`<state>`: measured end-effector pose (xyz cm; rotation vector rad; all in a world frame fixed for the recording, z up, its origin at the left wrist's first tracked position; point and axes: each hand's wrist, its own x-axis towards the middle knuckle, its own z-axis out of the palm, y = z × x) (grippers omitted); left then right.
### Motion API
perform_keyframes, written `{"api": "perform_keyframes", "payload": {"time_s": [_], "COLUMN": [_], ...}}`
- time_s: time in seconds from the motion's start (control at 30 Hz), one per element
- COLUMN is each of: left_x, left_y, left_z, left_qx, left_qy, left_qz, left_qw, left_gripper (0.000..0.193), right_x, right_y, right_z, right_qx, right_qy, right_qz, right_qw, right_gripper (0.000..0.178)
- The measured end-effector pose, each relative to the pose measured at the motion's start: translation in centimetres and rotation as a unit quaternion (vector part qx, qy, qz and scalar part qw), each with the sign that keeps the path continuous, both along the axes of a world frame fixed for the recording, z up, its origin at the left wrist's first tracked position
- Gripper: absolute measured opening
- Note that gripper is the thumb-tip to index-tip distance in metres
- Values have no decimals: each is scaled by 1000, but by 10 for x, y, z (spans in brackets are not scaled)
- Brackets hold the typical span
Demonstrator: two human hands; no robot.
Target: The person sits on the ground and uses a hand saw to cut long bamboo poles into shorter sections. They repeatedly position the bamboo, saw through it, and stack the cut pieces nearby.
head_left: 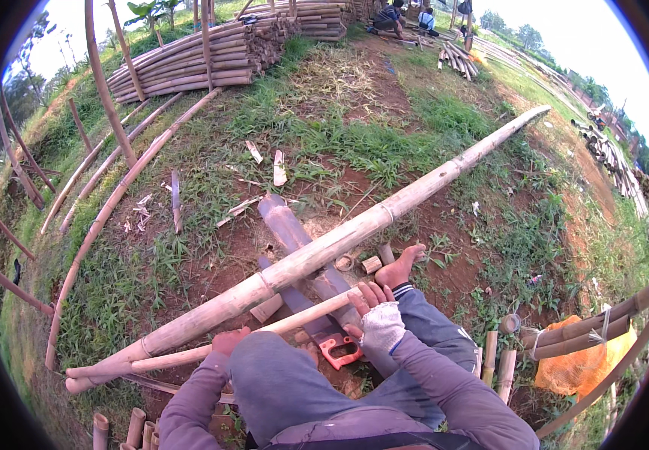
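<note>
A thin pale bamboo pole (pixel 302 318) lies slanted across in front of my knees. My left hand (pixel 230 341), bare, is closed on its left part. My right hand (pixel 379 317), in a white glove with the fingertips bare, is at the pole's right end; its fingers are stretched and apart, with fingertips touching the end. Just beyond runs a long thick bamboo pole (pixel 354 229), resting across a dark bamboo log (pixel 288 225). Below the thin pole lies a hand saw with an orange handle (pixel 339 351); its blade passes under both poles.
Short bamboo offcuts (pixel 372 264) lie near my bare foot (pixel 402 264). Cut bamboo ends (pixel 135 427) stand at lower left. An orange net bag (pixel 576 367) is at right beside bamboo rails (pixel 587 337). Stacked bamboo (pixel 189 60) and people (pixel 390 19) are farther back.
</note>
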<state>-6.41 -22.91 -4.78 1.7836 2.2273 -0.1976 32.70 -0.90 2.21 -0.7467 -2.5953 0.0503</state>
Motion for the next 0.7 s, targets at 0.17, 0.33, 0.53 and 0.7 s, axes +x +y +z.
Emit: {"api": "perform_keyframes", "payload": {"time_s": [0.17,0.33,0.53,0.7], "left_x": [13,3,-23,-27], "left_y": [-4,-28,-45,-51], "left_z": [53,78,80,75], "left_qx": [-12,-18,44,119], "left_qy": [-56,-6,13,-20], "left_qz": [-21,-2,8,51], "left_qw": [998,1000,999,991], "left_gripper": [31,25,45,53], "right_x": [-42,-47,-50,-56], "right_y": [-5,0,-2,-5], "right_z": [-6,-17,-21,-19], "right_qx": [-71,-118,-137,-153], "right_qy": [-100,-127,-110,-108], "right_qz": [83,120,104,106], "right_qw": [989,977,979,977], "right_gripper": [73,65,60,58]}}
